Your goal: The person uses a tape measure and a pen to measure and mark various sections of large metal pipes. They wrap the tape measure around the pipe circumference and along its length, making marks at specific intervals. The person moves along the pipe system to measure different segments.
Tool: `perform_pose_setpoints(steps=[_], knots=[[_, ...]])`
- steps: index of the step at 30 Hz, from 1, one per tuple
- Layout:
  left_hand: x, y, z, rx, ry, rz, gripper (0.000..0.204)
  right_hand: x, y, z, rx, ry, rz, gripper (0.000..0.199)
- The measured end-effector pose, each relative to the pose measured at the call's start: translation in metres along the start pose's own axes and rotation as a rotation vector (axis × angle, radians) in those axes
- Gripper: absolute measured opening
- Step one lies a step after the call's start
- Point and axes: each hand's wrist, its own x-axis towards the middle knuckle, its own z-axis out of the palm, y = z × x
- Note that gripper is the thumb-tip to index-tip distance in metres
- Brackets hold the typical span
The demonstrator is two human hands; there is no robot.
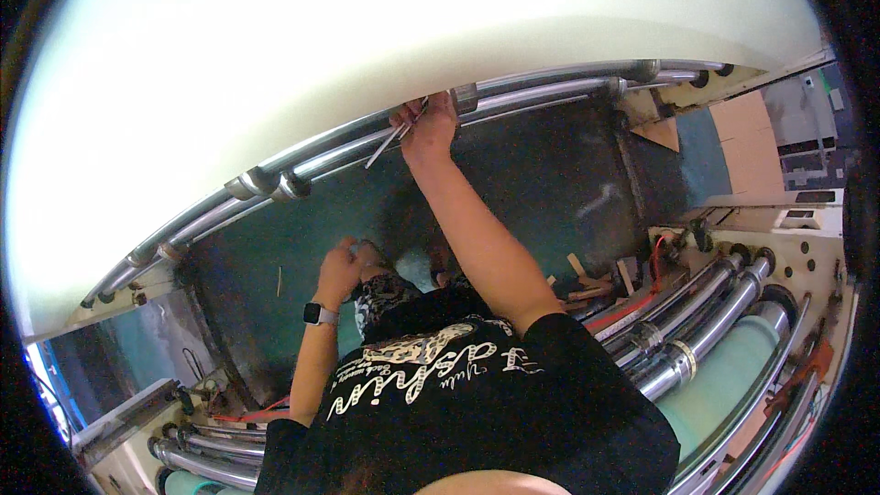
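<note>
My right hand (429,133) reaches forward to the polished metal shafts (344,158) of the machine. Its fingers are closed round a thin, light-coloured metal rod (380,148), whose lower end sticks out to the left of the hand. A collar (466,96) on the shaft is just right of these fingers. Low by my knee, my left hand (341,270) has its fingers curled in; what they hold, if anything, is hidden. A watch (318,313) is on the left wrist.
A large white curved surface (367,18) covers the space above the shafts. More rollers (697,339) and a pale green roll (724,394) are at the lower right. Wooden pieces (591,280) and a red hose (653,280) lie nearby. Dark green floor (522,174) shows below.
</note>
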Motion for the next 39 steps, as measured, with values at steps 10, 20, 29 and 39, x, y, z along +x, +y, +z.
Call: perform_pose_setpoints(steps=[10,20,29,39], knots=[[0.006,-0.009,0.012,0.0,-0.008,0.028,0.036,-0.005,-0.02,-0.008,-0.04,-0.022,0.286,0.031],[-0.019,-0.029,-0.012,-0.042,0.063,-0.142,0.039,-0.005,-0.031,-0.007,-0.291,-0.04,0.331,0.031],[-0.034,-0.046,-0.025,-0.124,0.151,-0.181,0.041,0.013,-0.09,-0.141,-1.442,-0.279,-0.133,0.034],[-0.014,-0.006,-0.013,0.03,0.005,0.041,0.035,0.009,-0.125,-0.042,-1.753,-0.267,-0.458,0.037]])
